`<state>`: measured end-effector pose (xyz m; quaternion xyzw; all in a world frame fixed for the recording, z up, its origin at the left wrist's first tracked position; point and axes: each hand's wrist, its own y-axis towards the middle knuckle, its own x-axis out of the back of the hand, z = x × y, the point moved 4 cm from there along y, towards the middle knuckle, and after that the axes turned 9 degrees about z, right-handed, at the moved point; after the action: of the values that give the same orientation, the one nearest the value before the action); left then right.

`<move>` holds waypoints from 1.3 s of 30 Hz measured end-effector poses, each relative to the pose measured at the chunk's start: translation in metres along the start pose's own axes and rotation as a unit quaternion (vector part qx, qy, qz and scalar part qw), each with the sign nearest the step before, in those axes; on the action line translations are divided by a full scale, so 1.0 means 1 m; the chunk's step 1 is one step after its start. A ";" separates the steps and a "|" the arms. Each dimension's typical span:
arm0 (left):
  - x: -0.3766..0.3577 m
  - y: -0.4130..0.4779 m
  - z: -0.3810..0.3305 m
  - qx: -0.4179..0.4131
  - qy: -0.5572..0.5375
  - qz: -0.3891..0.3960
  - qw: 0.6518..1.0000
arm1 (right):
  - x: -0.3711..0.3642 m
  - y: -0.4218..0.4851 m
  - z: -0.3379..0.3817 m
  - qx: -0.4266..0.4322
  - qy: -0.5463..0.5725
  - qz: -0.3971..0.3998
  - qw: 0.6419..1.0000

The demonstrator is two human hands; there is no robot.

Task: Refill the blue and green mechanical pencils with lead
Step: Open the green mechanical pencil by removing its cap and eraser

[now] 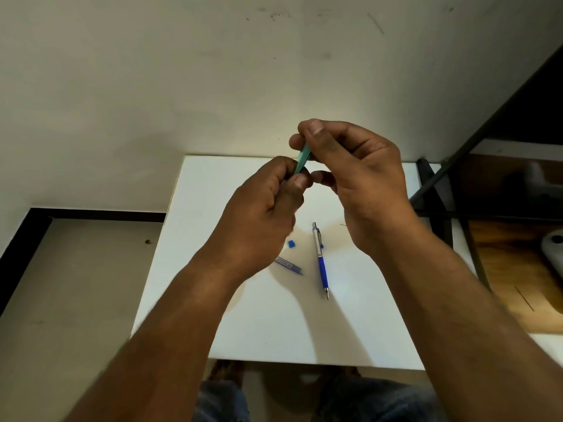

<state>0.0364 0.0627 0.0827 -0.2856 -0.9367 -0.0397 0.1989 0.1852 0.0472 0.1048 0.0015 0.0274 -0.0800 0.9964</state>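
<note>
Both my hands are raised above the white table (pixel 350 330). The green mechanical pencil (pixel 302 159) runs tilted between them; only a short stretch of its barrel shows. My left hand (pixel 262 214) pinches its lower end and my right hand (pixel 356 178) grips its upper end. The blue mechanical pencil (pixel 320 259) lies flat on the table below my hands, its tip toward me. A clear lead case (pixel 288 265) lies to its left, partly hidden by my left wrist. A small blue cap (pixel 292 243) rests just above the case.
The table stands against a pale wall (pixel 213 71). A dark metal frame (pixel 438 190) and a wooden surface (pixel 511 263) with a white object (pixel 553 254) are on the right. Floor (pixel 76 300) lies to the left; my knees (pixel 335 400) show under the near edge.
</note>
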 end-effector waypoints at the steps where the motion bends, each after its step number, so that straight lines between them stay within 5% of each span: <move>1: 0.000 0.000 0.001 0.006 0.024 -0.005 1.000 | 0.000 0.000 0.000 -0.005 0.010 -0.002 1.000; 5: 0.002 -0.003 0.007 0.055 0.030 0.006 0.998 | 0.018 0.002 0.004 -0.017 0.112 -0.065 0.991; 12: 0.014 -0.001 0.007 0.051 -0.054 -0.023 0.997 | 0.046 0.007 -0.019 -0.145 -0.164 -0.060 0.974; 15: 0.013 -0.002 0.009 0.054 -0.067 -0.018 0.996 | 0.057 0.012 -0.031 -0.230 -0.298 0.010 0.927; 19: 0.014 -0.001 0.009 0.058 -0.077 -0.018 0.995 | 0.066 0.005 -0.061 -0.311 -0.478 0.173 0.803; 25: 0.012 -0.001 0.011 0.071 -0.061 -0.008 0.996 | 0.065 0.008 -0.067 -0.322 -0.499 0.136 0.793; 31: 0.010 -0.002 0.014 0.084 -0.041 0.004 0.996 | 0.053 0.002 -0.098 -0.403 -0.561 0.172 0.703; 37: 0.009 -0.004 0.017 0.087 -0.018 0.014 0.996 | 0.054 0.005 -0.108 -0.410 -0.548 0.192 0.703; 39: 0.010 -0.005 0.016 0.088 0.001 0.016 0.996 | 0.060 0.013 -0.089 -0.358 -0.556 0.154 0.735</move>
<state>0.0205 0.0663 0.0718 -0.2818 -0.9317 0.0453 0.2246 0.2413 0.0508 0.0129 -0.3955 -0.5051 0.1032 0.7602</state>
